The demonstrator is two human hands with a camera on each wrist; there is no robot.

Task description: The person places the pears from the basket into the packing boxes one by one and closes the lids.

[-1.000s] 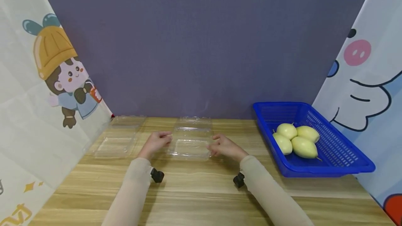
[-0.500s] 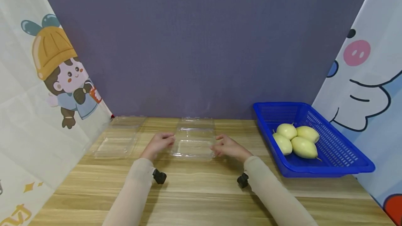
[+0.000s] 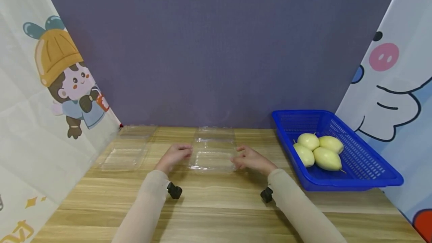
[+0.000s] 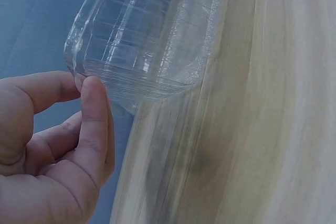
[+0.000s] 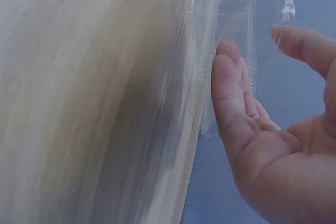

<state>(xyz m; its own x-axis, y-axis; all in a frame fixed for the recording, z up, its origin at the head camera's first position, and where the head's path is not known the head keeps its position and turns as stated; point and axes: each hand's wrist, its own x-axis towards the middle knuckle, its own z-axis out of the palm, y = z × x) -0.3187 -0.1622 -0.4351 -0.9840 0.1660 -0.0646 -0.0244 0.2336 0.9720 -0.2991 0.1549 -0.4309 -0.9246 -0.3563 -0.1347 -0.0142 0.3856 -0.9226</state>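
Observation:
A clear plastic clamshell box (image 3: 213,156) with its lid folded back lies on the wooden table between my hands. My left hand (image 3: 176,155) pinches the box's left rim between thumb and fingertip, as the left wrist view shows. At the right side is my right hand (image 3: 251,158), its fingers (image 5: 228,93) fairly straight along the wall. The right thumb (image 5: 302,45) is at the rim, apart from those fingers. Ridged walls of the box (image 4: 147,35) show up close in the left wrist view.
A second clear clamshell box (image 3: 123,156) lies open at the left. On the right stands a blue plastic basket (image 3: 351,185) holding several pale yellow-green pears (image 3: 326,158). A grey-purple panel (image 3: 216,48) closes off the back of the wooden table (image 3: 216,213).
The middle clamshell box has slid a little to the right along the table, and both hands have moved right with it. The other box and the basket stay put.

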